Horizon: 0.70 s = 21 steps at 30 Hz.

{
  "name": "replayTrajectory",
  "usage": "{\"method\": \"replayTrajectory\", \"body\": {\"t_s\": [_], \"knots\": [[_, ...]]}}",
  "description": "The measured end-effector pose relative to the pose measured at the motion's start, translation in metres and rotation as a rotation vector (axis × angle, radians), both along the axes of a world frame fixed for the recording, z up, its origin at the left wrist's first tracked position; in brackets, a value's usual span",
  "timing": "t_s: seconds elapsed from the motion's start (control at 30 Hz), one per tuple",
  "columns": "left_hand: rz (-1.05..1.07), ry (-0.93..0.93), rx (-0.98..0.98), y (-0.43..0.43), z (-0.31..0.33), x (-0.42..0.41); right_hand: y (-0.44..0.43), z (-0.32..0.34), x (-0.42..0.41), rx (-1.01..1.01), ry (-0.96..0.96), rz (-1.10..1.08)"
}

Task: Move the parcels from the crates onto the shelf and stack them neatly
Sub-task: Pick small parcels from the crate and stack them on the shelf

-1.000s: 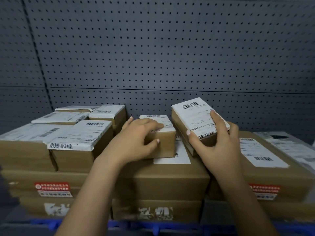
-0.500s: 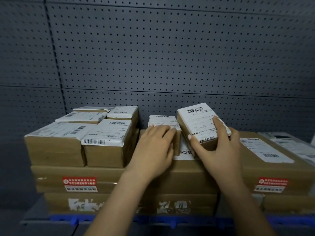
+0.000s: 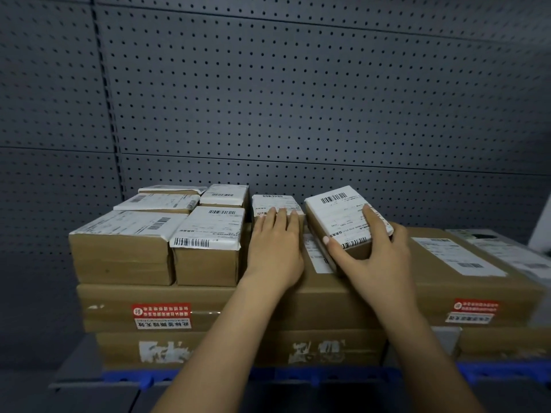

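Now the left hand point(image 3: 275, 248) lies flat, straight fingers pressing on the small parcel point(image 3: 275, 201), where a second ago it gripped that parcel by the side. The parcel has slid back beside the labelled parcel point(image 3: 211, 231) on the big carton point(image 3: 328, 296), so it looks placed. The right hand point(image 3: 378, 257) is unchanged, thumb and fingers clamped round the tilted parcel point(image 3: 337, 213), probably next to go down alongside.
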<state>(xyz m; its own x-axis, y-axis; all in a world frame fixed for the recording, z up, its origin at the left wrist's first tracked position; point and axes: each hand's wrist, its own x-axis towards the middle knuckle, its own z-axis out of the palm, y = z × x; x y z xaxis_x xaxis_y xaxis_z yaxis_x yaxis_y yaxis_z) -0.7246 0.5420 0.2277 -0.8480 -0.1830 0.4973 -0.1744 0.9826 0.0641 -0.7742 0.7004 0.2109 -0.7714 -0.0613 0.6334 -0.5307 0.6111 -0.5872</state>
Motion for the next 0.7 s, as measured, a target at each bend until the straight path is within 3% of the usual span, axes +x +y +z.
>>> {"method": "replayTrajectory", "body": {"t_s": [0.17, 0.3, 0.5, 0.7], "knots": [[-0.056, -0.053, 0.121, -0.008, 0.002, -0.007, 0.003, 0.0, 0.01, 0.003, -0.031, -0.046], [-0.16, 0.063, 0.214, -0.008, -0.001, 0.003, 0.007, 0.004, 0.015, 0.036, -0.121, -0.014], [-0.363, 0.192, 0.369, 0.012, -0.011, 0.035, 0.016, 0.007, 0.019, 0.076, -0.191, 0.133], [-0.311, 0.254, 0.523, 0.032, -0.024, 0.055, 0.027, 0.003, 0.024, 0.071, -0.157, 0.378]]}}
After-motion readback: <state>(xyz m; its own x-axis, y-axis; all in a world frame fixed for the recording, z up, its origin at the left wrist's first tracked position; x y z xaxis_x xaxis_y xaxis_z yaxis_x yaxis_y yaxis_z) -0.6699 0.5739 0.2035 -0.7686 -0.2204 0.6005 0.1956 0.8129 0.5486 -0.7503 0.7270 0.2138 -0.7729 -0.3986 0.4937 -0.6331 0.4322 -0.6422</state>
